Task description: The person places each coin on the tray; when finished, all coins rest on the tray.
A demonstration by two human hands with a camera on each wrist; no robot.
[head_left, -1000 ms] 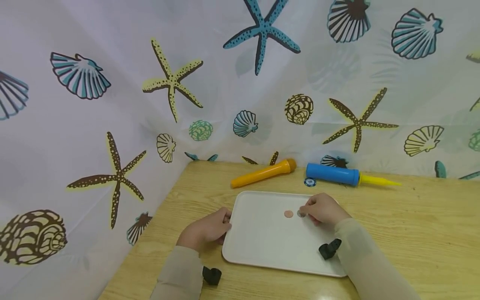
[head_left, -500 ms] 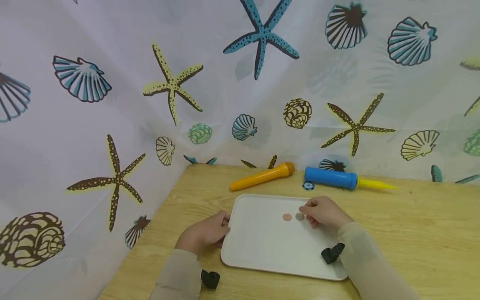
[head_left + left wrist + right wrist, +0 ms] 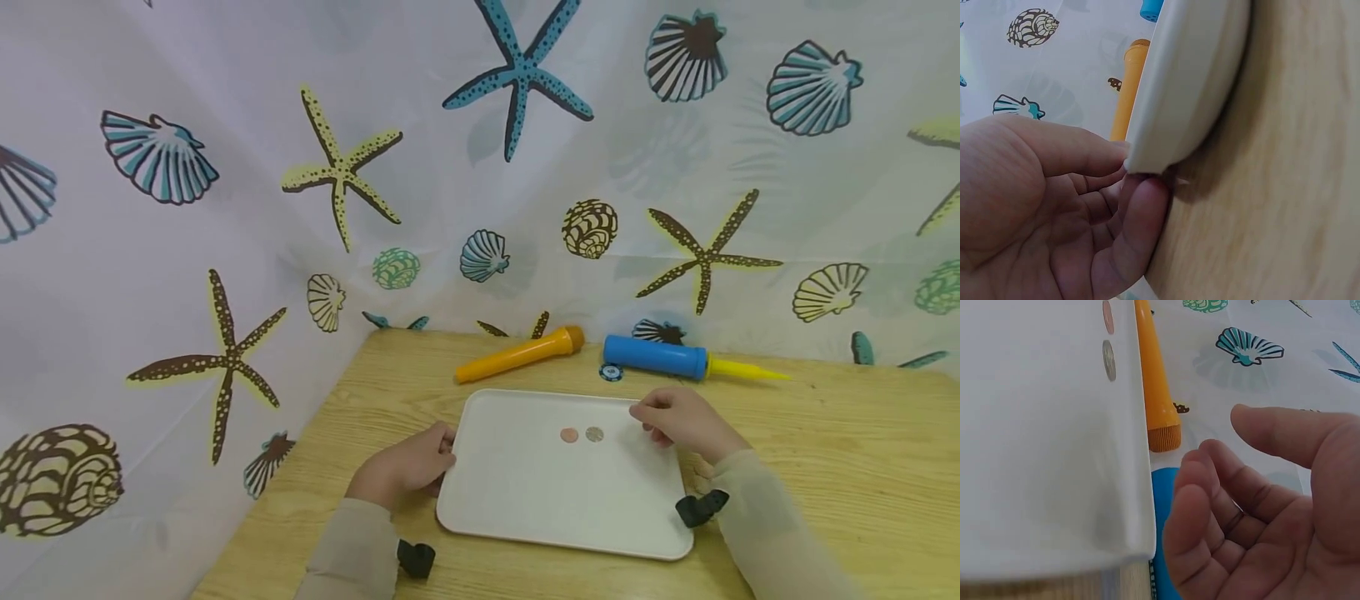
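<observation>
A white tray (image 3: 555,500) lies on the wooden table, with a copper coin (image 3: 569,435) and a silver coin (image 3: 594,434) side by side toward its far right part. At the tray's left edge my left hand (image 3: 401,467) grips the rim; the left wrist view has the thumb on top and curled fingers underneath the rim (image 3: 1147,159). Over the tray's far right corner hovers my right hand (image 3: 686,423), its fingers loosely bent. In the right wrist view a gap shows between thumb and fingertips, and the hand holds nothing.
Behind the tray lie an orange toy microphone (image 3: 521,356), a blue hand pump (image 3: 656,357) with a yellow nozzle, and a blue-and-white poker chip (image 3: 611,372). A shell-and-starfish curtain (image 3: 435,167) hangs along the back and left of the table.
My right hand has let go of the silver coin, leaving it beside the copper one, and has moved right toward the tray's corner. My left hand stays on the rim.
</observation>
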